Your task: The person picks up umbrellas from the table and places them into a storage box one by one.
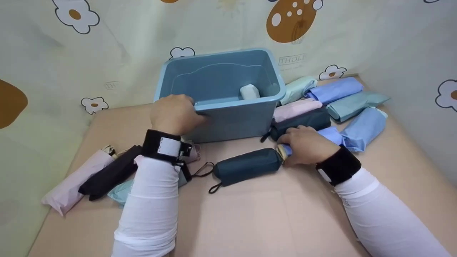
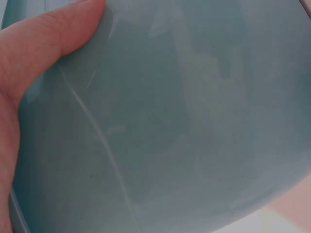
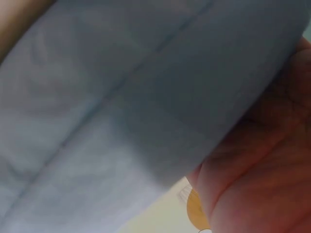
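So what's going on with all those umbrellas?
The person's left hand grips the rim of a blue bin, while the right hand holds a periwinkle folded umbrella. A dark teal folded umbrella lies in front of the bin. One pale bundle sits inside, and more folded umbrellas lie to both sides.

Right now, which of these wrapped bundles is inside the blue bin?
The small whitish bundle, toward the right end of the blue bin in the head view. The others in view are all outside it.
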`<state>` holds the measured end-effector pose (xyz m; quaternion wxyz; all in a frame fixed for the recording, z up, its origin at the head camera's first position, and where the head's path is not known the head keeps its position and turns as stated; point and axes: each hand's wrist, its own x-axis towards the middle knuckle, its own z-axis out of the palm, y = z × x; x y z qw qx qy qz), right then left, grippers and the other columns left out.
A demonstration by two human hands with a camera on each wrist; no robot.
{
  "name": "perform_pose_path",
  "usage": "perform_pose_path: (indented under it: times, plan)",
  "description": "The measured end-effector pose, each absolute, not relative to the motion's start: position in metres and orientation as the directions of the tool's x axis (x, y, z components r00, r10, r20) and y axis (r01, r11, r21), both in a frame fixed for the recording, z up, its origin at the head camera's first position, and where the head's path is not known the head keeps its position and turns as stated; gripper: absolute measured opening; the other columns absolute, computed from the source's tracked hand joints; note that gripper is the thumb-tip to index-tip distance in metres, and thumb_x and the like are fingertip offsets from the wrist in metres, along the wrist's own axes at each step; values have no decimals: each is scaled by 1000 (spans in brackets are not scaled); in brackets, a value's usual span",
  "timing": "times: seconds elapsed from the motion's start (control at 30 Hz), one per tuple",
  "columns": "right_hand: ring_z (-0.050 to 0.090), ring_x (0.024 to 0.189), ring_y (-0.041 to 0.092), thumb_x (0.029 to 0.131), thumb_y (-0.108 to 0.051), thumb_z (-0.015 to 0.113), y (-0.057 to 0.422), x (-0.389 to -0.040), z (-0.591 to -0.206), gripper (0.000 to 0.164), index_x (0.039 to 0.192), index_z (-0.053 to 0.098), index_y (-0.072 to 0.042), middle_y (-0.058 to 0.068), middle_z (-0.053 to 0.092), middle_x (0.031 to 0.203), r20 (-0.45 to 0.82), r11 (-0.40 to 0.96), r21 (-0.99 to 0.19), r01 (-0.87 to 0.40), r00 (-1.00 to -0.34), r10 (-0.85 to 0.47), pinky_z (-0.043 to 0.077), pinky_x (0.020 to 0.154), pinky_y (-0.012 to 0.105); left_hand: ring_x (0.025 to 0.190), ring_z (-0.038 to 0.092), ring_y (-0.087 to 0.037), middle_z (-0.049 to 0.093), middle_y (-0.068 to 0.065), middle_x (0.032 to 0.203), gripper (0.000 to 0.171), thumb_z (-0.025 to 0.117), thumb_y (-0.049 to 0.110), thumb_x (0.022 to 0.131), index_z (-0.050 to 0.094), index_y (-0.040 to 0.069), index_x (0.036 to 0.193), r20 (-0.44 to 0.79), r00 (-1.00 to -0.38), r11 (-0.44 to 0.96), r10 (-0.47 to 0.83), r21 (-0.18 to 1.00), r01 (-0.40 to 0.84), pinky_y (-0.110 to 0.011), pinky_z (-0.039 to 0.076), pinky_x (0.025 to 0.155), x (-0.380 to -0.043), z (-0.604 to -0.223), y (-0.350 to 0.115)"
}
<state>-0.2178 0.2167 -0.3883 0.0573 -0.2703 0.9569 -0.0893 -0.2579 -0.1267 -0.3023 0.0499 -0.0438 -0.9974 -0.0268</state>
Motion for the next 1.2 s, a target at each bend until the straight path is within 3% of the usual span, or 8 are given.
perform_pose_path:
  times: [1.2]
  plan:
    - [61, 105, 32, 72, -22, 86, 222, -222, -389, 48, 114, 72, -7, 9, 68, 109, -26, 812, -235, -534, -832, -554, 48, 100, 51, 77, 66, -30, 70, -8, 81, 53, 77, 67, 78, 70, 14, 81, 117, -989, 994, 87, 50, 93, -45, 47, 60, -256, -305, -126]
